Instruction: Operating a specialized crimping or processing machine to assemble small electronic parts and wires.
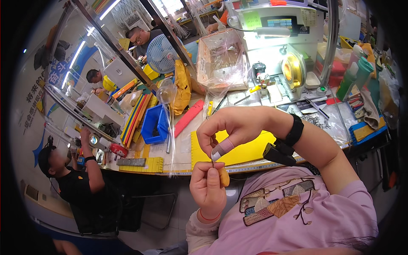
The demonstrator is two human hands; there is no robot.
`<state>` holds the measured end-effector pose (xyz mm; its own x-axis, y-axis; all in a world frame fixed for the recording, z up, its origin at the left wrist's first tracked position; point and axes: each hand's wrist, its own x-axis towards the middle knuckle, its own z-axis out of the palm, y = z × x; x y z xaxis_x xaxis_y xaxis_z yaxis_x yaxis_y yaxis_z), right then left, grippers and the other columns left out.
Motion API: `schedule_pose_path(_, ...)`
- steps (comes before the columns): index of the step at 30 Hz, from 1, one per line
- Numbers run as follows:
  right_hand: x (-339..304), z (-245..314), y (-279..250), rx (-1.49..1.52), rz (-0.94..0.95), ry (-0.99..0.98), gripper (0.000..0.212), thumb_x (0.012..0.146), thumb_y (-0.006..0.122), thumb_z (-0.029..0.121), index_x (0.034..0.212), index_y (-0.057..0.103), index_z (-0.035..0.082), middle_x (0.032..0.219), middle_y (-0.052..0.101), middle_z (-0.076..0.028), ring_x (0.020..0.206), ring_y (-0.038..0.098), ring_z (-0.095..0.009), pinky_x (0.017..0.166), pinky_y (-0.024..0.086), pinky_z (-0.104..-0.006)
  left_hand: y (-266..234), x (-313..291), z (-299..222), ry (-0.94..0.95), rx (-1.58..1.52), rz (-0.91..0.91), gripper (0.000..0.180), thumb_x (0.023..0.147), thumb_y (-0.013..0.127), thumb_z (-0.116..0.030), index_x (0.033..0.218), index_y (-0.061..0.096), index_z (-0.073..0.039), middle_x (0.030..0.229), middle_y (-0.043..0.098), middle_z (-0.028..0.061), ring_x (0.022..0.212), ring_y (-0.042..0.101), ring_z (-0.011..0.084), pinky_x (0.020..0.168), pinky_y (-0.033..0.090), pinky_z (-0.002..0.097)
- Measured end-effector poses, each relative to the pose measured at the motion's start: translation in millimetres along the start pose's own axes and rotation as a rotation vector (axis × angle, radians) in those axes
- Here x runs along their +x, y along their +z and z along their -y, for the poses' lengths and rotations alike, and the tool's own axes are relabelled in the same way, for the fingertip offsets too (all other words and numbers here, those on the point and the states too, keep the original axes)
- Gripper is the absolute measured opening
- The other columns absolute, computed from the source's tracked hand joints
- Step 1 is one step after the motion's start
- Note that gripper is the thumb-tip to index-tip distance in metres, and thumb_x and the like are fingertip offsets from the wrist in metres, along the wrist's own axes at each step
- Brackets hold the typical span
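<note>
My left hand (207, 191) is raised in front of the table edge, its thumb pressed against curled fingers. A thin dark piece (212, 163) sticks up from its grip. Beside the thumb a yellow-orange piece (224, 177) shows; whether it is held or worn on a finger is unclear. My right hand (233, 125) bends down from above, thumb and fingertips pinched just over that dark tip. Tape (223, 146) wraps the right thumb, with white at its end. Anything inside the right pinch is too small to make out. Under the right hand lies a yellow ruled mat (250, 155).
Left of the mat are a red bar (189, 118), a blue bin (154, 124) and a yellow ruler plate (153, 165). Behind stand a pink basket (204, 80) and a lit machine with a yellow spool (293, 70). Bottles (348, 80) stand right. A co-worker (76, 182) sits left.
</note>
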<state>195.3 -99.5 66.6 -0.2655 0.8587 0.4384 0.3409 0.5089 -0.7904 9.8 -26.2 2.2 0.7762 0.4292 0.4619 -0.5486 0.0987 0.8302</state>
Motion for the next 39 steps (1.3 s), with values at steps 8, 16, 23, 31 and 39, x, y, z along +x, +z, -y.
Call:
schedule_pose_path(8,-0.5,4.0,0.0,-0.039,-0.013,-0.006,0.012,0.088,0.065,0.011,0.091,0.062,0.0,0.084,0.064,-0.003,0.079,0.062,-0.011,0.073,0.049,-0.0258,0.2,0.1,0.5,0.008,0.018,0.007,0.017,0.1,0.046,-0.014,0.093,0.05,0.001,0.06,0.045,0.0039,0.048,0.034,0.0077,0.046,0.028,0.0234)
schedule_pose_path(16,-1.3,7.3,0.3,-0.045,-0.02,0.005,0.011,0.087,0.068,0.014,0.087,0.063,0.004,0.083,0.063,-0.002,0.078,0.06,-0.014,0.072,0.048,-0.028,0.8,0.5,-0.2,0.015,0.034,0.015,0.017,0.099,0.046,-0.013,0.092,0.05,0.001,0.059,0.044,0.0037,0.047,0.033,0.0076,0.045,0.027,0.0235)
schedule_pose_path(23,-1.6,7.9,0.1,-0.047,-0.016,-0.015,0.011,0.086,0.068,0.014,0.087,0.063,0.004,0.082,0.063,-0.001,0.078,0.06,-0.014,0.072,0.048,-0.0281,1.8,-0.1,0.0,0.019,0.044,0.009,0.017,0.099,0.047,-0.014,0.092,0.051,0.001,0.059,0.044,0.0037,0.047,0.034,0.0077,0.045,0.028,0.0235)
schedule_pose_path(31,-2.5,6.5,-0.5,-0.056,-0.019,-0.027,0.011,0.086,0.068,0.013,0.087,0.063,0.004,0.082,0.063,-0.002,0.077,0.06,-0.014,0.071,0.048,-0.0282,-2.8,-2.4,-0.2,0.02,0.009,0.048,0.015,0.1,0.047,-0.01,0.098,0.053,0.003,0.07,0.053,0.0044,0.057,0.043,0.0064,0.053,0.034,0.0205)
schedule_pose_path(39,-2.0,8.7,2.9,-0.041,-0.017,-0.033,0.009,0.086,0.067,0.012,0.087,0.063,0.004,0.082,0.063,-0.002,0.077,0.06,-0.014,0.071,0.048,-0.0277,-4.6,-6.4,-1.5,0.056,0.094,0.046,0.015,0.099,0.047,-0.01,0.099,0.053,0.004,0.074,0.055,0.0054,0.061,0.048,0.0066,0.057,0.038,0.0196)
